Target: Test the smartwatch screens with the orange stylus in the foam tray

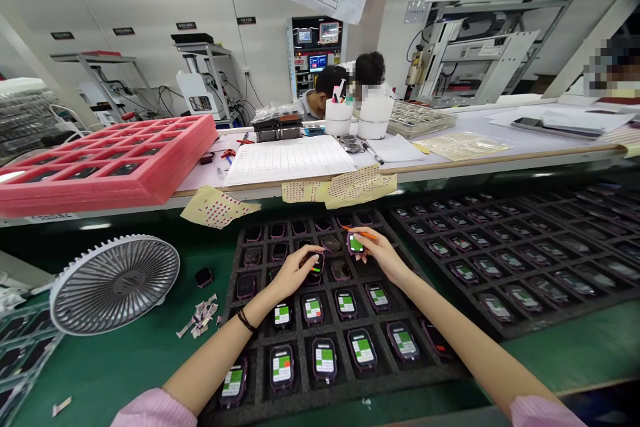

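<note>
A black foam tray (300,395) full of square smartwatch bodies lies in front of me. My left hand (296,270) reaches over its middle, fingers closed around the edges of a smartwatch (317,265) whose screen is partly lit, its thumb over the face. In my right hand (379,252) is another smartwatch (356,243), raised a little above the tray, its screen showing green and white. A thin orange stick (364,233) is also held between those fingers. In the near rows, several watches (325,358) show green and white screens; most far ones are dark.
To the right is a second black tray (493,307) of watches. A fan (117,283), small pale strips (201,317) and a loose watch (203,277) are at left. The shelf (430,171) ahead carries a pink foam tray (165,177) and papers (290,159). People sit beyond.
</note>
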